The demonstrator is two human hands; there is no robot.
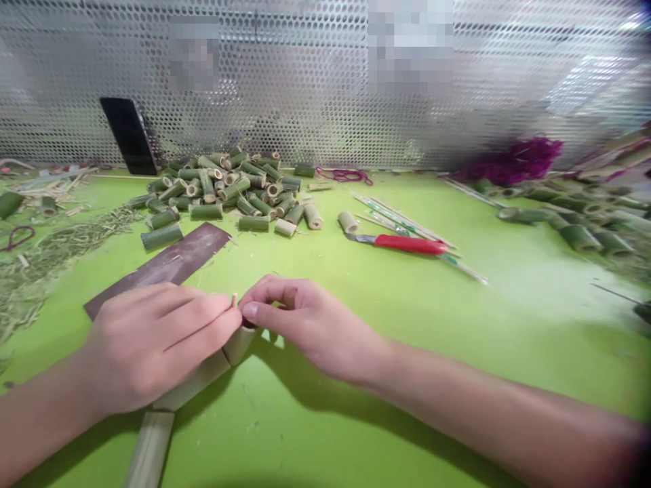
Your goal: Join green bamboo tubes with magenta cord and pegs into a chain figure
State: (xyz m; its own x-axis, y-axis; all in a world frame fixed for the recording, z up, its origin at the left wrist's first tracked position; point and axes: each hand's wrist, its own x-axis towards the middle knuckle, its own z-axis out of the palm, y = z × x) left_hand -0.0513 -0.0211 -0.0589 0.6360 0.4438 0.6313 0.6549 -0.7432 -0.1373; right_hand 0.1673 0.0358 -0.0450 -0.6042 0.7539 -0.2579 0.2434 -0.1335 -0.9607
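My left hand [165, 339] is closed, fingertips pressed together beside the pale tip of a thin bamboo stick [234, 299]; its thumb is hidden. Touching those fingertips, my right hand [305, 315] pinches a bit of dark purple cord [247, 323] at the mouth of a short bamboo tube [239, 346]. A longer bamboo tube [201, 381] joins it end to end and runs beneath my left hand. Another bamboo tube [149, 447] continues at an angle toward the near edge of view.
Sandpaper [165, 261] lies behind my left hand. Cut bamboo pieces [224, 186] are heaped farther back, near a leaning phone [129, 135]. A red-handled knife [409, 245] rests by thin sticks. Shavings [61, 257] cover the left; more bamboo [580, 237] and purple cord [523, 163] lie right.
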